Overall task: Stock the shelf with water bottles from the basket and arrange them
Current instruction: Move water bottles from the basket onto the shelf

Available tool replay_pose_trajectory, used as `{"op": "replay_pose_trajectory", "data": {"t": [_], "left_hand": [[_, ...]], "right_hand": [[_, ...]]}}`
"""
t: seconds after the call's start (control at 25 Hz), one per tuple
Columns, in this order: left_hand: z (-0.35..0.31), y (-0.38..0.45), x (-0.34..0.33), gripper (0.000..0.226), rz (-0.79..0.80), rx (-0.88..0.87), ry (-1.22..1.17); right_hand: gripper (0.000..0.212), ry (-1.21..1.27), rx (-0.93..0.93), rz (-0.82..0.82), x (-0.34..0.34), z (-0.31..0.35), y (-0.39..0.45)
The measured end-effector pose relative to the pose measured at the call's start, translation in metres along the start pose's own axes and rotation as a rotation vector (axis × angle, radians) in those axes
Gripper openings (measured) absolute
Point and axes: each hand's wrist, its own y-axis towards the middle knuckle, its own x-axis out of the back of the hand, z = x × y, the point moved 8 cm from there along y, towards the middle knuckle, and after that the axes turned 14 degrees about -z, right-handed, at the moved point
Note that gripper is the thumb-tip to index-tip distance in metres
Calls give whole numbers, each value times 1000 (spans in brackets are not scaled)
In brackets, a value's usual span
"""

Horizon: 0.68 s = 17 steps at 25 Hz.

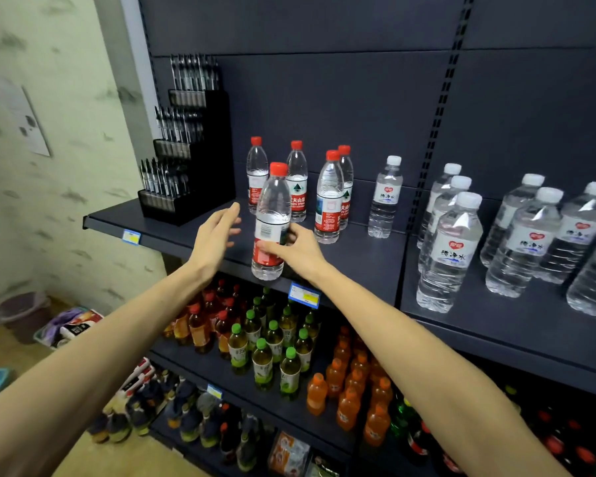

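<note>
The right hand had its grip closed around a red-capped water bottle, fingers wrapped over the lower label, thumb on the side facing the camera. The bottle stood upright at the front edge of the dark shelf; whether its base rested on the shelf or hung just clear could not be told. The left hand was just left of that bottle, its grip open and empty, fingers spread and not touching it.

Behind the held bottle stood four more red-capped bottles, upright toward the back of the shelf: two directly behind it and two a little to its right, one in front of the other. Further right of the held bottle stood a lone white-capped bottle, and beyond it, past the shelf upright, rows of larger white-capped bottles. To the left of the held bottle, at the back corner of the shelf, sat a black tiered pen display.

Below the held bottle, the next shelf down carried green-capped tea bottles and orange soda bottles. The basket was not clearly identifiable in view.
</note>
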Motion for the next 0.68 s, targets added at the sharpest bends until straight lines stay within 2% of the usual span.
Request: {"op": "replay_pose_trajectory", "data": {"t": [0.12,0.24,0.48,0.68], "left_hand": [[20,3,17,37,-24,29,24],[42,1,41,30,-21,7,84],[99,11,117,64,-130,68,221],[117,26,141,42,-245,142,207]], "right_hand": [[62,-38,-30,-69,-1,-10,26],[68,-154,-14,-141,-1,-16,52],[76,-223,-32,-258,-10,-28,90],[80,-313,-45,-312,-18,-27,111]]}}
